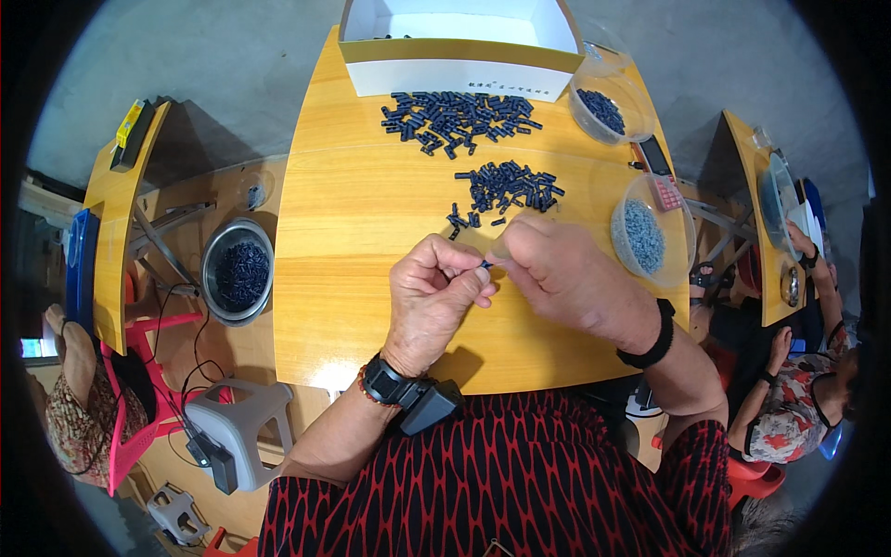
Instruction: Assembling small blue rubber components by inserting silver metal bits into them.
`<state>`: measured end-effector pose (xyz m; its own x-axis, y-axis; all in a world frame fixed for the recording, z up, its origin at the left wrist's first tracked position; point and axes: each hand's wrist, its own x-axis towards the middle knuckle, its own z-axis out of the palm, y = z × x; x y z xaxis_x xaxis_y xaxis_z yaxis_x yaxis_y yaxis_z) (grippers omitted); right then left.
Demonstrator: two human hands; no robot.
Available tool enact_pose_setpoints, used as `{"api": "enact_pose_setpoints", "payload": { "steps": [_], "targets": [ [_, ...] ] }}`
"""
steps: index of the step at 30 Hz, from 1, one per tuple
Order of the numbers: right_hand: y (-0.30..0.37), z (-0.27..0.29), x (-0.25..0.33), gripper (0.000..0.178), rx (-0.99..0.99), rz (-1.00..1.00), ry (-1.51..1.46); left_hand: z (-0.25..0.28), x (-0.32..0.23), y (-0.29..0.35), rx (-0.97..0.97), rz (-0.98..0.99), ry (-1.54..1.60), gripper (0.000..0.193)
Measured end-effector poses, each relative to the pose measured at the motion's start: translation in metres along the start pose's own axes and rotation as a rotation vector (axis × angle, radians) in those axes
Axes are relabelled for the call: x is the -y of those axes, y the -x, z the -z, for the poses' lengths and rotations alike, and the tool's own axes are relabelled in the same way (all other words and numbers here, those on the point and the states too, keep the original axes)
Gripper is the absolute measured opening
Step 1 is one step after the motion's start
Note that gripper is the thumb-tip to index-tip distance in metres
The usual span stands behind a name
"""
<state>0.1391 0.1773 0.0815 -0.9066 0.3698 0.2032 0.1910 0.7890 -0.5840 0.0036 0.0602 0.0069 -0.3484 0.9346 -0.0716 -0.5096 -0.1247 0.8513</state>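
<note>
Tiny dark-blue part (485,265) between fingers (469,277)

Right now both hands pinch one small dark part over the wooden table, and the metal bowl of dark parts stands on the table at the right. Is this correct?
Not quite. The head view shows the metal bowl off the wooden table, low at the left. Left hand and right hand do pinch a small dark part.

This looks like a small hand-assembly workshop. A wooden table (371,278) fills the middle of the frame, strewn with heaps of small dark plastic parts (459,116), with clear tubs (650,232) of parts at its right edge and an open cardboard box (459,42) at the top. A steel bowl (238,269) of more parts sits at left. Similar tables stand at far left and right on a bare concrete floor (232,65), with other people seated at lower right.
</note>
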Motion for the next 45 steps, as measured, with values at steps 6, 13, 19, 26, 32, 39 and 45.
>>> {"api": "enact_pose_setpoints", "payload": {
  "steps": [6,13,19,26,32,39,45],
  "targets": [
    [0.001,0.003,-0.002,0.012,0.076,0.01,0.008,-0.001,-0.002,0.0,0.005,0.007,-0.002,0.013],
    [-0.005,0.012,0.002,0.016,0.18,-0.071,0.009,0.0,0.002,0.001,0.077,-0.171,-0.237,0.014],
    [0.005,-0.007,-0.008,0.016,-0.053,-0.446,-0.879,0.001,-0.007,0.0,-0.007,0.012,0.008,0.013],
    [0.015,-0.017,-0.016,0.013,-0.099,-0.289,-0.645,0.0,-0.004,0.0,-0.029,0.011,0.042,0.012],
    [0.011,-0.023,-0.007,0.009,-0.159,0.02,-0.208,0.001,-0.003,0.0,-0.019,0.012,0.045,0.011],
    [0.013,-0.025,-0.014,0.004,-0.152,-0.045,-0.33,-0.001,-0.005,0.001,-0.04,0.009,-0.015,0.011],
    [-0.023,-0.01,-0.018,0.01,-0.276,-0.346,-0.436,0.001,-0.005,0.0,-0.122,-0.001,0.081,0.009]
  ]
}}
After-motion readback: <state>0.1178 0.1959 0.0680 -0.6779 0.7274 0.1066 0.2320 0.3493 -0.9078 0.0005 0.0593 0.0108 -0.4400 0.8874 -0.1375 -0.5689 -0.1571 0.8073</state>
